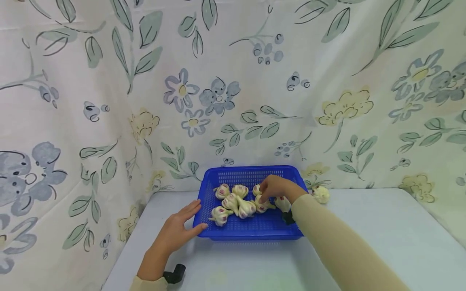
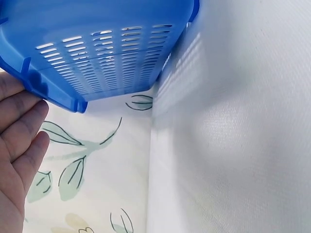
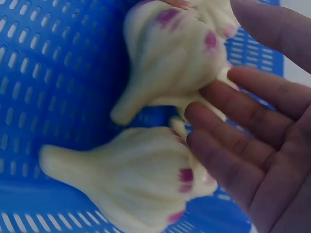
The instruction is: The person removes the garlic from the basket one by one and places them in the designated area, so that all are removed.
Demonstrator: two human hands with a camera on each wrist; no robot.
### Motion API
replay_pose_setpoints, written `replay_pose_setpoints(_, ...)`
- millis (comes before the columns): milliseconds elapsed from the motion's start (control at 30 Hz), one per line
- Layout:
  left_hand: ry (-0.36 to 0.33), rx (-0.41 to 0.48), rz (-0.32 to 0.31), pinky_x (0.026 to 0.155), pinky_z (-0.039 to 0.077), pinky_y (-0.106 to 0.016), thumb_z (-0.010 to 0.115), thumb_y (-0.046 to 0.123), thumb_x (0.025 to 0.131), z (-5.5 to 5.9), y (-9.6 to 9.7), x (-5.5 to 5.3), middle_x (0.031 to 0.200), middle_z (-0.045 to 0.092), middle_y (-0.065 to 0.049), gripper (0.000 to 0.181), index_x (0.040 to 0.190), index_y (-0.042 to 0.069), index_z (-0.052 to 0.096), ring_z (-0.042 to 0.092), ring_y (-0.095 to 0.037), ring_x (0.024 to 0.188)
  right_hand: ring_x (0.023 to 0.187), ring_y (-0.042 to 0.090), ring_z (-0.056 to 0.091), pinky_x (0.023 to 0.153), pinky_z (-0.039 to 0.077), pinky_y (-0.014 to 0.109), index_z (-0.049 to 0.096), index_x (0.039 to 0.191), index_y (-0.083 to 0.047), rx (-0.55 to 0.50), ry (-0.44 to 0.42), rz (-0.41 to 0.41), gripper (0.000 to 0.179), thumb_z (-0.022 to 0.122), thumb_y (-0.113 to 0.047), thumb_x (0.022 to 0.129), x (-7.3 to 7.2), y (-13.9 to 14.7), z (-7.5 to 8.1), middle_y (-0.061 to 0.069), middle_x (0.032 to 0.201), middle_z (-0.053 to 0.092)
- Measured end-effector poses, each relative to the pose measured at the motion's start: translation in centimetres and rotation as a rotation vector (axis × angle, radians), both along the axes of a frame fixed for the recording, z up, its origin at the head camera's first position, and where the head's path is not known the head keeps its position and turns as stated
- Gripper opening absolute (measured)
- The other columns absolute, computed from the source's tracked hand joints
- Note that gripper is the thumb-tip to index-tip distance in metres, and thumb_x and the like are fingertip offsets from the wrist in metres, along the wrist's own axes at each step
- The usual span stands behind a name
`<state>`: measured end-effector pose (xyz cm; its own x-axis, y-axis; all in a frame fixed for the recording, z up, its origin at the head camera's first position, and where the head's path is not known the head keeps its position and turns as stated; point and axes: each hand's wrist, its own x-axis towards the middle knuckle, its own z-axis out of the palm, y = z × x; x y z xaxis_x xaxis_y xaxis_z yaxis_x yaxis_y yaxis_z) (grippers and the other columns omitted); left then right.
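Several white garlic bulbs (image 1: pixel 230 205) with purple marks lie in a blue perforated plastic basket (image 1: pixel 251 233). My right hand (image 1: pixel 278 188) reaches down into the basket's right half, over a bulb (image 1: pixel 262 204). The right wrist view shows this hand's loosely straight fingers (image 3: pixel 228 158), with fingertips right at two garlic bulbs (image 3: pixel 170 53) and the thumb apart from them. At the basket's left rim is my left hand (image 1: pixel 178 230), fingers spread and straight. The left wrist view has the left fingers (image 2: pixel 22 114) against the outside of the rim (image 2: pixel 53 99).
One more garlic bulb (image 1: pixel 321 194) sits on the white table (image 1: pixel 382 226), just right of the basket. Behind the table hangs a white cloth (image 1: pixel 251 149) printed with flowers and leaves. Dark camera mounts (image 1: pixel 176 273) show at the wrists.
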<state>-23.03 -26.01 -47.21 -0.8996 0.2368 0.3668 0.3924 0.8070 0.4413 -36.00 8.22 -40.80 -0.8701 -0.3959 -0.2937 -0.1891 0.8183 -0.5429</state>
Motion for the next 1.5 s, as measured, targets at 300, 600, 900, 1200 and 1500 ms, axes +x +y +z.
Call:
replay_pose_setpoints(300,-0.019,0.016,0.003,0.104,0.046,-0.051,0.069,0.058,0.084,0.1,0.0,0.0,0.15,0.048,0.002,0.072,0.141,0.015,0.056,0.047,-0.025,0.137,0.073,0.018,0.057,0.066,0.056,0.037,0.073,0.097,-0.007,0.065,-0.042,0.015,0.031,0.084,-0.025,0.075,-0.1,-1.1,-1.6,0.0,0.088,0.061)
replay_pose_setpoints(600,-0.02,0.015,0.0,0.105,0.045,-0.05,0.071,0.056,0.084,0.2,0.2,0.0,0.15,0.048,0.002,0.072,0.141,0.015,0.056,0.048,-0.024,0.137,0.082,0.019,0.063,0.075,0.056,0.034,0.07,0.117,-0.008,0.074,-0.084,-0.02,0.054,0.088,-0.026,0.07,0.2,-1.0,-2.5,0.002,0.1,0.068)
replay_pose_setpoints(900,-0.02,0.0,0.014,0.104,0.046,-0.051,0.07,0.056,0.084,0.3,0.3,0.0,0.15,0.048,0.002,0.072,0.141,0.015,0.056,0.049,-0.025,0.136,0.075,0.016,0.06,0.066,0.051,0.029,0.073,0.116,-0.012,0.032,-0.061,0.005,0.049,0.088,-0.028,0.072,0.4,-0.5,-3.1,-0.001,0.094,0.065)
replay_pose_setpoints(1200,-0.025,0.012,0.002,0.104,0.046,-0.05,0.068,0.06,0.084,0.1,0.1,0.0,0.15,0.048,0.003,0.074,0.141,0.015,0.056,0.048,-0.023,0.137,0.074,0.017,0.06,0.065,0.05,0.027,0.072,0.118,-0.012,-0.014,-0.08,-0.01,0.051,0.088,-0.028,0.072,0.3,-0.2,-3.5,-0.001,0.091,0.066)
replay_pose_setpoints(1500,-0.028,0.021,0.005,0.105,0.045,-0.05,0.069,0.058,0.085,0.1,0.1,0.1,0.15,0.047,0.003,0.072,0.141,0.015,0.056,0.047,-0.024,0.138,0.083,0.015,0.06,0.076,0.053,0.032,0.071,0.122,-0.016,-0.097,-0.044,-0.003,0.053,0.086,-0.032,0.074,0.0,0.1,-3.1,-0.003,0.099,0.068)
